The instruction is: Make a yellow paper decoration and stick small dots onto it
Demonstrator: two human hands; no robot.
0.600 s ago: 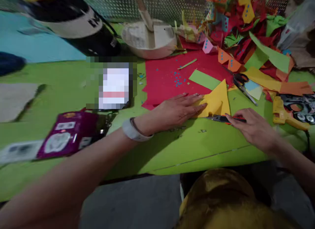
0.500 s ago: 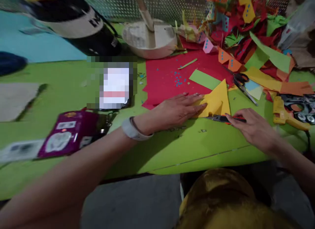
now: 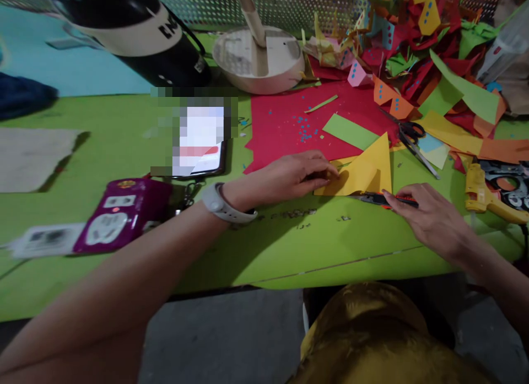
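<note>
A folded yellow paper [image 3: 366, 166] lies on the green table, with a pointed flap standing up at its right end. My left hand [image 3: 303, 173], a pale watch band at its wrist, is at the paper's left end. Its fingers are bent and the thumb is drawn in, seemingly pinching the paper. My right hand [image 3: 430, 216] is closed around a black-and-red cutter knife [image 3: 378, 199]. The knife points left, and its blade lies along the paper's near edge; part of its handle is hidden under my fingers.
Red paper [image 3: 285, 130] with blue bits and a green strip [image 3: 349, 131] lies behind. Scissors [image 3: 413, 139], a yellow glue gun [image 3: 479, 188] and a pile of coloured paper cutouts [image 3: 397, 48] are at right. Leftward are a phone [image 3: 206, 147], a purple pouch [image 3: 119, 213] and a dark bottle [image 3: 140, 37].
My left hand has gone from lying flat on the yellow paper to bent fingers at its left end. My right hand keeps the knife at the near edge. The view has shifted slightly.
</note>
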